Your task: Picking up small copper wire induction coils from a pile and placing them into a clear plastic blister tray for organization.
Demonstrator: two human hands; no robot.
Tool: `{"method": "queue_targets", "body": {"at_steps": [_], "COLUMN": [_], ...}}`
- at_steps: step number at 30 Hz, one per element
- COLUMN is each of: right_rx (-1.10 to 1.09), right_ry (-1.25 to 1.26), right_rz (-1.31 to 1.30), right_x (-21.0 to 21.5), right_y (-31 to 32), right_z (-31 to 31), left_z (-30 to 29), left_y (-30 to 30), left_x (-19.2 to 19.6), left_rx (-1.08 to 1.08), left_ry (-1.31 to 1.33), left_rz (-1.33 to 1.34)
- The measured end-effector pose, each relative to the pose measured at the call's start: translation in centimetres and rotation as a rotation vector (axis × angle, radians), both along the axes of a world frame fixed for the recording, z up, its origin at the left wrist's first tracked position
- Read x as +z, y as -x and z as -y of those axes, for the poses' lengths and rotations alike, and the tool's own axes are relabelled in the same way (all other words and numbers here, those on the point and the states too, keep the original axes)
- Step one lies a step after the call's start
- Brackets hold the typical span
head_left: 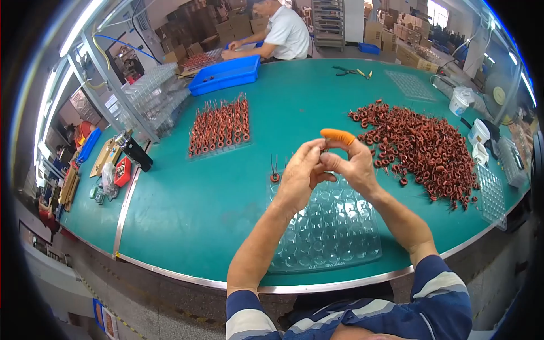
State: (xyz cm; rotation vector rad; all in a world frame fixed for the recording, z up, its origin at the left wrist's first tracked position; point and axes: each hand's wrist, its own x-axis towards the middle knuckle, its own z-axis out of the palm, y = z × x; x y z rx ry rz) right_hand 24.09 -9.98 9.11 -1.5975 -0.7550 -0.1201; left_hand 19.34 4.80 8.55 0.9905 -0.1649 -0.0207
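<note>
My left hand (300, 173) and my right hand (354, 164) meet over the near middle of the table, fingertips pinched together. Between them is a small dark part, mostly hidden by the fingers, so its kind cannot be made out. An orange finger cot (338, 136) covers my right index finger. Beneath my hands lies a clear plastic tray (317, 238) with rows of round pockets. One red ring-shaped wire coil (275, 177) stands at its far left corner, leads up. A large heap of similar coils (419, 150) spreads to the right of my right hand.
A filled tray of coils (220, 127) sits far left, with a blue bin (224, 76) behind it. Pliers (347, 71) and another clear tray (411, 85) lie at the back. White cups (479, 133) stand at right. A person (286, 34) works across the table.
</note>
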Motion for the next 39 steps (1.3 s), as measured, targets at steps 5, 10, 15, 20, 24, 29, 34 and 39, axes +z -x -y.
{"method": "queue_targets", "body": {"at_steps": [5,10,15,20,24,29,34,39], "right_rx": [0.193,0.238,0.289,0.025,0.044,-0.107,-0.306,-0.359], "right_ry": [-0.173,-0.096,0.153,0.266,0.182,0.199,0.116,0.076], "right_rz": [-0.071,-0.351,-0.212,0.055,0.025,0.337,1.063,0.91], "right_x": [0.0,1.6,2.7,2.1,2.1,2.5,2.0,1.6], "right_y": [-0.2,0.1,-0.6,-1.1,-1.2,-0.4,1.1,1.0], "right_z": [0.3,1.5,3.1,2.9,3.0,2.7,1.9,0.9], "left_z": [-1.1,-0.5,-0.4,-0.1,0.2,0.5,0.4,0.5], "left_y": [-0.7,-0.6,-0.6,0.3,0.7,1.1,0.8,0.6], "left_x": [-0.7,-1.2,-1.4,-0.4,-0.3,0.3,0.0,-0.1], "left_rx": [0.161,-0.014,-0.036,-0.099,-0.033,0.015,0.092,0.108], "left_ry": [-0.222,-0.165,-0.295,-0.183,-0.178,-0.189,-0.124,-0.132], "left_rz": [0.15,0.105,0.167,0.052,0.075,0.066,0.095,0.14]}}
